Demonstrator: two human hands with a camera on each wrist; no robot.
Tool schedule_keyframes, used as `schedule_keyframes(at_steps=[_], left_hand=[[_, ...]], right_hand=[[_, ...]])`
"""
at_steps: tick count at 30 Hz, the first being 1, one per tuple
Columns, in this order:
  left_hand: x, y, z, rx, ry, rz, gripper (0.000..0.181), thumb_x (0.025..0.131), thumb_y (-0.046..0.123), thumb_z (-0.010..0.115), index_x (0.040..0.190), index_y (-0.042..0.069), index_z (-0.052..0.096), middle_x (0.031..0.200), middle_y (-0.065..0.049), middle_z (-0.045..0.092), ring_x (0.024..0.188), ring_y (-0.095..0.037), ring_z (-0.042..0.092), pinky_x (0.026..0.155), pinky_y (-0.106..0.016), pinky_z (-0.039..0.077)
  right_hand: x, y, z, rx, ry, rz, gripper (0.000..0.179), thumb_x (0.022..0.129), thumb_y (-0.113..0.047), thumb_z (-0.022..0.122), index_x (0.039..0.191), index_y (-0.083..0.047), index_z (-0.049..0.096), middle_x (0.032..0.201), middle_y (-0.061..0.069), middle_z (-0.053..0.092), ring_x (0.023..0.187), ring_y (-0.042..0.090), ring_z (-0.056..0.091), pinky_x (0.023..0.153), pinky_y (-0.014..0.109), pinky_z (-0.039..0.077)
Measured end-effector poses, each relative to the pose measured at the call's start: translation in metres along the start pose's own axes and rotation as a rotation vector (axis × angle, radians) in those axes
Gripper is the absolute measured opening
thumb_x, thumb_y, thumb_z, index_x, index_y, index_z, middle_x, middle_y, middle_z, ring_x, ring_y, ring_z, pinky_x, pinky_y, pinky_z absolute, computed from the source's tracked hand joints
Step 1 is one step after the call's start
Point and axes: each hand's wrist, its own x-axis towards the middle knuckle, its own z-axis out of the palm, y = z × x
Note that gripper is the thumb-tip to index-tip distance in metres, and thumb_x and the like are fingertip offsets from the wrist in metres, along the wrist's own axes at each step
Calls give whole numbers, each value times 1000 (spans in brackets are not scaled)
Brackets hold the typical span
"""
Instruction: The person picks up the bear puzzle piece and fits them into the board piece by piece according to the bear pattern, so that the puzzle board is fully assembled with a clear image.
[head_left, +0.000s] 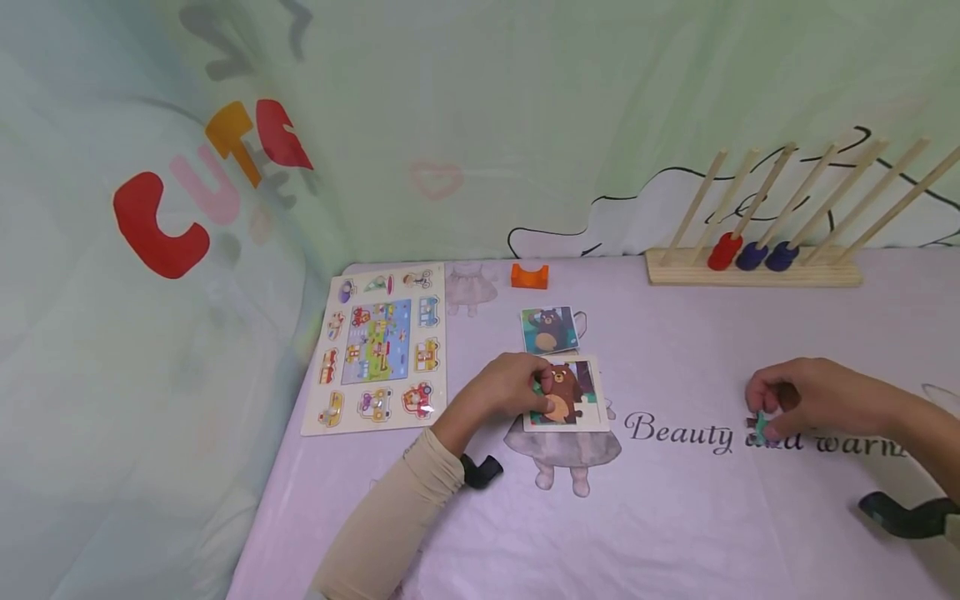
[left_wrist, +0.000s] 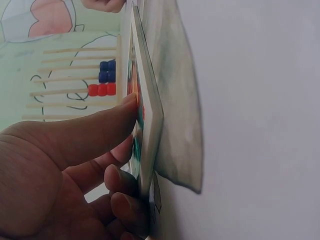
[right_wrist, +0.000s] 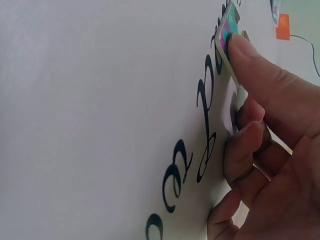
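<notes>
A square wooden bear puzzle [head_left: 592, 398] lies on the cloth, with a brown bear on its face and a pale frame. My left hand [head_left: 517, 385] holds it at its left side. The thumb [left_wrist: 115, 120] rests on the picture and the other fingers curl at the puzzle's edge, partly hidden. Further right, over the printed lettering, my right hand [head_left: 813, 398] pinches a small green puzzle piece [head_left: 761, 427] between thumb and fingers. Teal and magenta show on that puzzle piece [right_wrist: 227, 30] in the right wrist view. A bear picture card [head_left: 550, 329] lies just behind the puzzle.
On the left lies a vehicle peg puzzle board [head_left: 375, 350]. An orange block [head_left: 529, 277] sits near the back edge. At the back right stands a wooden peg rack [head_left: 750, 273] with red and blue beads. Printed fabric hangs behind and at left.
</notes>
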Motion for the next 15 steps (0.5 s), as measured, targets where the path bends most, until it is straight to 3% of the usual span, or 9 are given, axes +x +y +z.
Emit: schedule_keyframes(at_steps=[9,15], left_hand=[[0,-1,1,-7,2,4,19,86,21,82,85,17,64,72,4,51,75,-12,51,65,-24,35],[0,-2,1,-5,0,7,19,86,22,82,87,17,64,73,4,52,75,-11,51,65,-23,36]], right_hand=[[1,0,-1,121,-37,-20,27,83,-26,83,96,-16,62,84,-3,54,77,9,50,64,26,39],[0,-6,-3,137,0,-38,19,89,-22,78,101,-17,65,86,-3,57,80,10,51,65,26,42]])
